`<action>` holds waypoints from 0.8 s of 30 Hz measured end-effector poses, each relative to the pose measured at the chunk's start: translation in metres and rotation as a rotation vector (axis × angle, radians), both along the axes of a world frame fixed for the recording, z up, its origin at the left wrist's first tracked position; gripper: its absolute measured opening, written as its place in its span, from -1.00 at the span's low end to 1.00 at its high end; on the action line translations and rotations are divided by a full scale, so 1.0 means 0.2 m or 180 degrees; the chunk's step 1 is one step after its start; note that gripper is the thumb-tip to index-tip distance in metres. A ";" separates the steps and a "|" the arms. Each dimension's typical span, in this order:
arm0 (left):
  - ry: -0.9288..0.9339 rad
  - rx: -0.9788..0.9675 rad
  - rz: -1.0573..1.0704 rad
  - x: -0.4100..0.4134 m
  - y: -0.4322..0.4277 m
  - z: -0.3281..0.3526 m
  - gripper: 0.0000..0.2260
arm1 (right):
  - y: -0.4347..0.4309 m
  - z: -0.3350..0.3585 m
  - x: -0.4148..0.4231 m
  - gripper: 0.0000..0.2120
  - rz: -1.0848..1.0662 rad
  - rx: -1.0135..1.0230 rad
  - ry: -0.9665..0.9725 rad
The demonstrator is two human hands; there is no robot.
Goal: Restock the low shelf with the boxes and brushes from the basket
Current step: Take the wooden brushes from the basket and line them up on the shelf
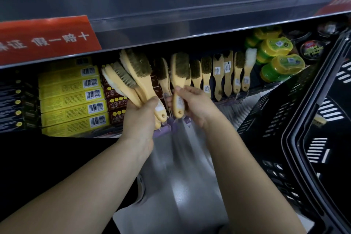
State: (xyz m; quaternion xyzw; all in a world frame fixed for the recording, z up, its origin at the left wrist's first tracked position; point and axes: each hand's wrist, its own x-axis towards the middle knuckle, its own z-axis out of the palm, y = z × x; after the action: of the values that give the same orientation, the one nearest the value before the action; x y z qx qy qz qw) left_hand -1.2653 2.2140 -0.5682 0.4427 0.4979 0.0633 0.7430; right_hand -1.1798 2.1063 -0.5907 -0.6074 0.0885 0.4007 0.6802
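My left hand (141, 118) grips a bundle of wooden shoe brushes (129, 80) by their handles, bristles up, in front of the low shelf (256, 89). My right hand (193, 101) holds one single brush (179, 78) upright just right of the bundle. Behind it a row of brushes (222, 76) stands along the shelf's middle. Yellow boxes (72, 99) are stacked at the shelf's left, with brown boxes (115, 100) beside them. The black basket (303, 129) stands at the right, with one brush (320, 119) showing inside.
Green-and-yellow polish tubs (275, 57) and black round tins (312, 48) fill the shelf's right end. Dark boxes (15, 104) sit at the far left. An upper shelf (171, 5) with a red label strip (47, 40) overhangs everything. Shiny floor lies below my arms.
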 end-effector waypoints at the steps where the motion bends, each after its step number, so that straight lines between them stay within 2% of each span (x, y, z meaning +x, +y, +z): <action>1: 0.0021 0.0035 0.0080 0.01 0.01 0.00 -0.88 | 0.00 -0.02 0.03 -0.84 -0.0131 -0.0292 -0.0019; 3: 0.0052 0.0137 0.0080 0.01 0.02 -0.01 -0.89 | 0.00 -0.09 0.11 -0.86 -0.0086 -0.1256 -0.0312; 5: 0.0045 0.0170 0.0038 0.00 0.02 -0.02 -0.87 | 0.03 -0.15 0.17 -0.90 -0.0034 -0.1679 -0.0516; 7: 0.0037 0.0159 -0.0011 0.00 0.02 -0.01 -0.84 | 0.07 -0.21 0.20 -0.88 -0.0079 -0.1695 -0.0518; 9: -0.0016 0.0098 -0.0020 0.01 0.01 -0.01 -0.88 | 0.12 -0.25 0.20 -0.77 -0.0183 -0.1609 -0.0487; 12: -0.0058 0.0024 -0.0083 0.02 0.00 0.00 -0.86 | 0.15 -0.30 0.19 -0.78 -0.0223 -0.1705 -0.0798; 15: -0.0091 -0.0022 -0.0112 0.02 -0.02 0.01 -0.79 | 0.14 -0.31 0.19 -0.79 -0.0425 -0.1507 -0.0776; 19: -0.0166 0.0013 -0.0075 0.03 -0.03 0.02 -0.77 | 0.10 -0.25 0.19 -0.83 -0.0305 -0.1983 -0.1108; 21: -0.0132 0.0052 -0.0114 0.03 -0.04 0.02 -0.80 | 0.07 -0.18 0.15 -0.80 -0.0482 -0.1738 -0.1081; 24: -0.0131 -0.0001 -0.0135 0.04 -0.04 0.02 -0.83 | 0.02 -0.04 0.03 -0.70 -0.0018 -0.0577 -0.0505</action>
State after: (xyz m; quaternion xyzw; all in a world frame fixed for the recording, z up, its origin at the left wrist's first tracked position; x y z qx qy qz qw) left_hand -1.2582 2.2050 -0.5638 0.4517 0.4730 0.0566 0.7544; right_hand -1.1740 2.1106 -0.5977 -0.6960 0.0720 0.3397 0.6285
